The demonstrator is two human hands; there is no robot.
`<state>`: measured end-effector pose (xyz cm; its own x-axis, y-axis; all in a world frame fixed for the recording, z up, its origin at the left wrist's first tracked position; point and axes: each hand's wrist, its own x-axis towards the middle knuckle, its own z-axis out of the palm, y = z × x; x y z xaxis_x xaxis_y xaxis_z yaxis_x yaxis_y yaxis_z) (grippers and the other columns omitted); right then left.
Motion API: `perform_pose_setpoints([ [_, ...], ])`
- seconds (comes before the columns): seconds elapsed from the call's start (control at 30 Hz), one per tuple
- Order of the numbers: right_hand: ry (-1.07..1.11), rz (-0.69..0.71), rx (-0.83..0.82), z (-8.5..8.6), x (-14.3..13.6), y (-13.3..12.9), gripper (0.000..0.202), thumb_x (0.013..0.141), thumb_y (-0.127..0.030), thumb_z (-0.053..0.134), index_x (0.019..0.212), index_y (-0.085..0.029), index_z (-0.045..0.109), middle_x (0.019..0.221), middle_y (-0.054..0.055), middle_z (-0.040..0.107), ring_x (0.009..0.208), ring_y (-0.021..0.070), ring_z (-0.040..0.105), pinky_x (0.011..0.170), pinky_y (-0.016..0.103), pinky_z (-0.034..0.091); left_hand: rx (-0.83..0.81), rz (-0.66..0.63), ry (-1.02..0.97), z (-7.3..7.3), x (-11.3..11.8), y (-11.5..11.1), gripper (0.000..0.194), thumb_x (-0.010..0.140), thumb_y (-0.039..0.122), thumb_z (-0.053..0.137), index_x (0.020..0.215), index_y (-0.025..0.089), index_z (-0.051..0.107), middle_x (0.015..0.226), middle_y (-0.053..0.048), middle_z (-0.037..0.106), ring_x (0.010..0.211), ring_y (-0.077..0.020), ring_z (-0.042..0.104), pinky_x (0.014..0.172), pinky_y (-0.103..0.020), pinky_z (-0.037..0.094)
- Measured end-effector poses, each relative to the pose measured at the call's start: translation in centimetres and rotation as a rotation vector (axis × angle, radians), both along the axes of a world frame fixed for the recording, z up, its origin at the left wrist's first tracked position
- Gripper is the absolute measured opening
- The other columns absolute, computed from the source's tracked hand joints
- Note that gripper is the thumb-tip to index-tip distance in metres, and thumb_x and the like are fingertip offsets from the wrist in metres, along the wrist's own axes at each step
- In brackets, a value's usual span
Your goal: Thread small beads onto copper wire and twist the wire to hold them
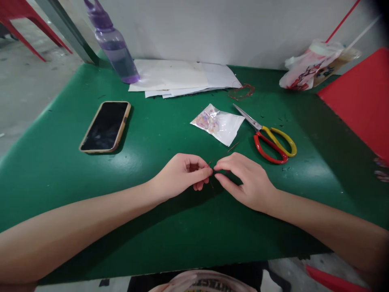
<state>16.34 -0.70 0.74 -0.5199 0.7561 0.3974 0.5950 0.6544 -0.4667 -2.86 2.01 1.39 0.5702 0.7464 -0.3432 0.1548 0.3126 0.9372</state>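
One thin strand [210, 164], pinched in left hand [179, 175] over green desk [146, 231]; right hand [253, 184] just beside, thumb and finger parted. Strand could slip if left pinch loosens.

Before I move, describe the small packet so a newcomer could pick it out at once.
On the green table, find the left hand and the right hand, then look just beyond them. The small packet lies there, left of the scissors. Unlike the white papers farther back, it is partly see-through, with tiny multicoloured pieces at its left end.
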Motion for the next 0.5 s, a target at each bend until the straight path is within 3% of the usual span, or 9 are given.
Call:
perform_pose_setpoints([
  [0.17,-0.003,0.028,-0.107,0.4,0.1,0.4,0.016,0.089,-0.021,0.046,0.089,-0.019,0.061,0.083,0.004,0.062,0.078,0.0147,0.053,0.071,0.030,0.045,-0.020,0.001,0.015,0.1,-0.1,0.2,0.016,0.076,0.025,0.061,0.067,0.012,0.059,0.058,0.002,0.058,0.046,-0.0052,0.050,0.046,-0.017,0.040],
  [0.5,0.093,0.007,-0.348,1.3,1.0,1.1,0.010,0.082,-0.024,0.059,0.084,-0.022,0.068,0.077,0.000,0.065,0.074,0.0124,0.058,0.067,0.027,0.048,-0.075,-0.028,0.011,0.3,-0.1,0.6,0.015,0.075,0.020,0.062,0.064,0.011,0.058,0.056,0.002,0.059,0.045,-0.0055,0.053,0.046,-0.017,0.042],
])
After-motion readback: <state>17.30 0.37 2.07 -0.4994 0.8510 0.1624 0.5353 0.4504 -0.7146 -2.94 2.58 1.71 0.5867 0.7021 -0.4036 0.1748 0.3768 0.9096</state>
